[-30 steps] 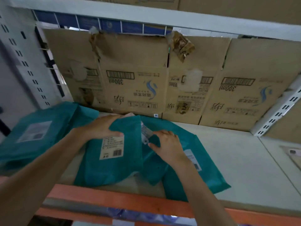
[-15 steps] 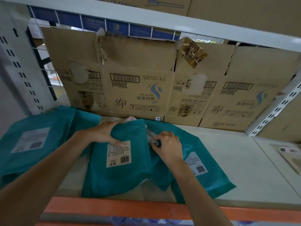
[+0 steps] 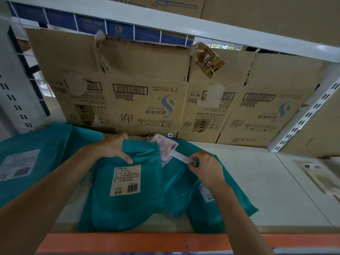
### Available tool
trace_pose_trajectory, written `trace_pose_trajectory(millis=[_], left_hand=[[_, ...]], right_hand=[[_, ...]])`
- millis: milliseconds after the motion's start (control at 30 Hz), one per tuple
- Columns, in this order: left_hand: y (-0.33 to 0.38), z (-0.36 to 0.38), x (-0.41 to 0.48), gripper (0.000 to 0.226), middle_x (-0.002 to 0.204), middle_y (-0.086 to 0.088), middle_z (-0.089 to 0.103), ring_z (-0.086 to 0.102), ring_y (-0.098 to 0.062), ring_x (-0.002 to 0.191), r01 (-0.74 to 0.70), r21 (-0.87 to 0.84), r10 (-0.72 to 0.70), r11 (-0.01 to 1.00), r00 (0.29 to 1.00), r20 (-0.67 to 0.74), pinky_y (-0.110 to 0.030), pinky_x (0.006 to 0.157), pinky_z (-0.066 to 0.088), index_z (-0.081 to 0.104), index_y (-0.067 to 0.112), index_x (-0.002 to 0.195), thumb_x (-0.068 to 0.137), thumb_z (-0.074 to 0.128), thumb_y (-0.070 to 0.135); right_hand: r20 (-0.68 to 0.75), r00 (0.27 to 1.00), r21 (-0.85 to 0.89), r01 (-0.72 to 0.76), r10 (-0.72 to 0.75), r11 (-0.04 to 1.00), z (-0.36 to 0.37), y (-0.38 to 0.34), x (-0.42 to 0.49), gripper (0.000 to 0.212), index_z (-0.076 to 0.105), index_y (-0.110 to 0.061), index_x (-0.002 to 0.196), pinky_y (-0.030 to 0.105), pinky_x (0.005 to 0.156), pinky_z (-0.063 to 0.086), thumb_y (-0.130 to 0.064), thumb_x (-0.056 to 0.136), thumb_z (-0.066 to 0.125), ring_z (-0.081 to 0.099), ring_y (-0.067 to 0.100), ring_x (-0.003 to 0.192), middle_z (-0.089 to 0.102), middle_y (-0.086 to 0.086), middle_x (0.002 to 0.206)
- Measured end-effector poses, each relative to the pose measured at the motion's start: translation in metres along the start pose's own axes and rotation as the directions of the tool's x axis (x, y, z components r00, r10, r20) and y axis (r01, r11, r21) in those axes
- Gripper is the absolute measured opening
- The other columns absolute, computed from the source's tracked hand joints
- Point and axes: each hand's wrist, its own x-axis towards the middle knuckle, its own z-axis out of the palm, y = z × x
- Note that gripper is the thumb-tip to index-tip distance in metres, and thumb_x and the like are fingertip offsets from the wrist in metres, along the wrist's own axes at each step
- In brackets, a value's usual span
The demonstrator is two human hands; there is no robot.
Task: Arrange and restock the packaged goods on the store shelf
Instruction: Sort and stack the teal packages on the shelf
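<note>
Now the right hand (image 3: 204, 167), pinching a pale strip (image 3: 179, 157), has drawn rightward away from the green packet (image 3: 128, 205). The packet lies at the near edge of the shelf (image 3: 266, 190), and the left hand (image 3: 114, 150) grips its far end. It is probably being tidied before it is set in place.

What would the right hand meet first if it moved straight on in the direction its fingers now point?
Probably the pink card at the top of the middle teal packet. The right hand pinches a pale strip leading toward it; depth is unclear.
</note>
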Motion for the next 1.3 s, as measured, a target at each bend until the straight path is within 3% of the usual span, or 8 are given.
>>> trace_pose_trajectory(millis=[200, 467, 633, 733, 867, 1033, 1133, 1300], left_hand=[[0.006, -0.011, 0.003, 0.045, 0.101, -0.005, 0.067, 0.064, -0.019, 0.093, 0.058, -0.156, -0.027, 0.986, 0.980, 0.196, -0.037, 0.086, 0.052, 0.058, 0.014, 0.097, 0.061, 0.085, 0.016], [0.011, -0.024, -0.001, 0.030, 0.093, -0.003, 0.071, 0.067, -0.018, 0.089, 0.014, -0.178, 0.017, 0.984, 0.984, 0.175, -0.033, 0.081, 0.053, 0.067, 0.011, 0.092, 0.065, 0.082, 0.008], [0.023, -0.042, -0.016, 0.025, 0.090, -0.002, 0.072, 0.067, -0.018, 0.087, -0.049, -0.182, 0.077, 0.982, 0.985, 0.152, -0.035, 0.079, 0.053, 0.066, 0.014, 0.086, 0.067, 0.080, 0.008], [0.034, -0.054, -0.027, 0.029, 0.092, -0.005, 0.072, 0.067, -0.021, 0.088, -0.047, -0.198, 0.068, 0.979, 0.993, 0.100, -0.040, 0.083, 0.054, 0.066, 0.009, 0.093, 0.067, 0.080, 0.007], [0.044, -0.064, -0.040, 0.024, 0.085, -0.006, 0.071, 0.066, -0.018, 0.075, -0.064, -0.179, 0.066, 0.982, 0.998, 0.005, -0.032, 0.069, 0.052, 0.066, 0.006, 0.088, 0.069, 0.079, 0.008], [0.060, -0.070, -0.056, 0.021, 0.083, -0.006, 0.071, 0.065, -0.016, 0.068, -0.107, -0.151, 0.100, 0.983, 0.993, -0.055, -0.028, 0.063, 0.050, 0.067, 0.004, 0.088, 0.071, 0.078, 0.011], [0.078, -0.078, -0.069, 0.018, 0.080, -0.002, 0.072, 0.066, -0.009, 0.060, -0.154, -0.149, 0.137, 0.977, 0.984, -0.118, -0.020, 0.054, 0.051, 0.068, 0.005, 0.088, 0.073, 0.076, 0.013], [0.120, -0.083, -0.085, 0.018, 0.083, -0.005, 0.072, 0.069, -0.015, 0.066, -0.223, -0.044, 0.209, 0.974, 0.953, -0.220, -0.034, 0.067, 0.055, 0.068, 0.009, 0.088, 0.074, 0.076, 0.018]], right_hand=[[0.036, 0.999, 0.033, 0.032, -0.034, 0.999, 0.001, -0.004, 0.012, 0.039, 0.063, -0.015, 0.112, 0.023, 0.068, 0.034, -0.041, 0.083, 0.064, 0.056, 0.019, 0.096, 0.058, 0.002, 0.108], [0.083, 0.992, -0.004, 0.098, -0.098, 0.995, 0.000, -0.004, 0.020, 0.025, 0.067, -0.021, 0.107, 0.025, 0.072, 0.041, -0.035, 0.087, 0.060, 0.056, 0.016, 0.094, 0.062, -0.001, 0.105], [0.038, 0.995, 0.022, 0.095, -0.096, 0.995, -0.014, 0.008, 0.017, 0.023, 0.069, -0.020, 0.104, 0.027, 0.073, 0.044, -0.033, 0.086, 0.062, 0.059, 0.017, 0.090, 0.064, -0.001, 0.102], [-0.004, 0.996, 0.025, 0.087, -0.087, 0.996, -0.026, 0.018, 0.013, 0.021, 0.069, -0.019, 0.103, 0.027, 0.068, 0.041, -0.029, 0.085, 0.063, 0.059, 0.020, 0.088, 0.063, 0.001, 0.099], [-0.028, 0.995, 0.000, 0.091, -0.091, 0.996, -0.038, 0.034, 0.004, 0.020, 0.070, -0.017, 0.103, 0.025, 0.064, 0.031, -0.025, 0.084, 0.064, 0.055, 0.020, 0.082, 0.062, 0.003, 0.097], [-0.093, 0.986, 0.031, 0.139, -0.135, 0.990, -0.060, 0.053, -0.007, 0.019, 0.070, -0.011, 0.100, 0.029, 0.068, 0.043, -0.020, 0.084, 0.066, 0.059, 0.022, 0.083, 0.064, 0.003, 0.096], [-0.172, 0.965, 0.030, 0.205, -0.197, 0.978, -0.077, 0.063, -0.014, 0.017, 0.071, -0.009, 0.098, 0.027, 0.066, 0.042, -0.016, 0.082, 0.069, 0.061, 0.023, 0.080, 0.066, 0.005, 0.096], [-0.303, 0.932, 0.043, 0.221, -0.199, 0.974, -0.111, 0.092, -0.027, 0.019, 0.071, -0.006, 0.097, 0.032, 0.067, 0.045, -0.012, 0.079, 0.072, 0.064, 0.030, 0.082, 0.069, 0.011, 0.098]])
